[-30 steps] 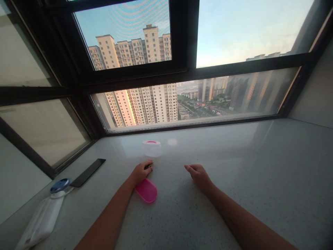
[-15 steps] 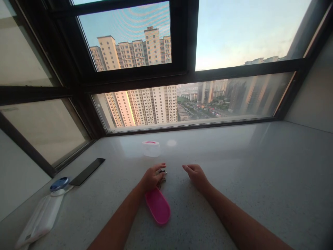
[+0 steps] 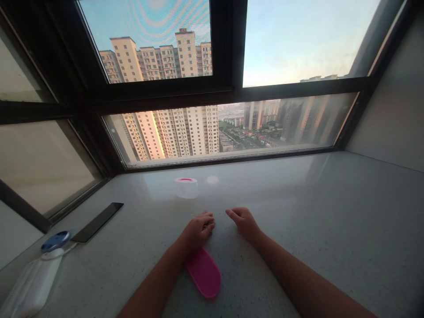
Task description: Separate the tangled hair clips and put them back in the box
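Note:
My left hand [image 3: 198, 229] rests on the pale speckled surface with its fingers curled over several small metal pieces [image 3: 211, 223]; only glints of them show, so I cannot tell their kind. Partly under the wrist of that hand lies a bright pink oval tray or lid [image 3: 206, 274], its near end sticking out towards me. Just to the right, with a gap between the hands, my right hand [image 3: 244, 221] lies on its side, fingers curled in and thumb pointing left. Nothing shows in it. Beyond the left hand stands a translucent oval container [image 3: 186, 189] with a pink mark on top.
On the left lie a dark flat slab [image 3: 98, 222], a blue round object [image 3: 55, 241] and a white item in clear plastic [image 3: 35, 280]. Behind the surface [image 3: 298, 198] runs a dark window frame [image 3: 228, 157], with tall buildings outside. A wall [image 3: 394, 110] bounds the right.
The fingers of my left hand have closed further over the small metal pieces, which showed more before. My right hand keeps its pose. The whole view has turned slightly right.

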Demonstrator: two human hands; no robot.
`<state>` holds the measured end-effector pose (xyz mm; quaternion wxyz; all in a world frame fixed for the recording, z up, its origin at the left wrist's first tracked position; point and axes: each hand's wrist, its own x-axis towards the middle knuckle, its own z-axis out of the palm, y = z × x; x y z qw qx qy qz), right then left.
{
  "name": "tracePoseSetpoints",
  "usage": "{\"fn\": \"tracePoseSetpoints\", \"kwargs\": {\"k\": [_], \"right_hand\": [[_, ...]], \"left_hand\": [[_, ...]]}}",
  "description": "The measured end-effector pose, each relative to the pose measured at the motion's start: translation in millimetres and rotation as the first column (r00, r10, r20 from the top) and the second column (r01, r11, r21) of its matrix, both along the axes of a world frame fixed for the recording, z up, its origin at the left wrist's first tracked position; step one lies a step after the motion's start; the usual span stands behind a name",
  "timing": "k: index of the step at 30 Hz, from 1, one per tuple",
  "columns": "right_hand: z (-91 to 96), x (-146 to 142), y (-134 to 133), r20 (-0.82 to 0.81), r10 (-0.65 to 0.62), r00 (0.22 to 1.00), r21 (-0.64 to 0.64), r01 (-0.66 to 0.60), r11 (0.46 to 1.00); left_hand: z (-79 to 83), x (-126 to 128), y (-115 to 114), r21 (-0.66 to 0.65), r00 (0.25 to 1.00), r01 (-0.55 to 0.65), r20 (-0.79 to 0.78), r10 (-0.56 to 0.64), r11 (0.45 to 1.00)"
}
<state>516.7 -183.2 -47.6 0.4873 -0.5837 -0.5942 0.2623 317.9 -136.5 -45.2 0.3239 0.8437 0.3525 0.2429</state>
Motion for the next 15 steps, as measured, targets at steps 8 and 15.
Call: {"fn": "tracePoseSetpoints", "kwargs": {"k": [8,15], "right_hand": [[15.2,-52,-45,0.39,0.405,0.827,0.078,-0.468,0.88],[20.0,-76,-60,0.622,0.597,0.506,-0.028,-0.748,0.663]], "left_hand": [[6.1,-2,-2,0.068,0.999,-0.004,0.044,0.001,0.998],[1.9,5,-3,-0.02,0.99,0.072,0.125,-0.069,0.997]]}}
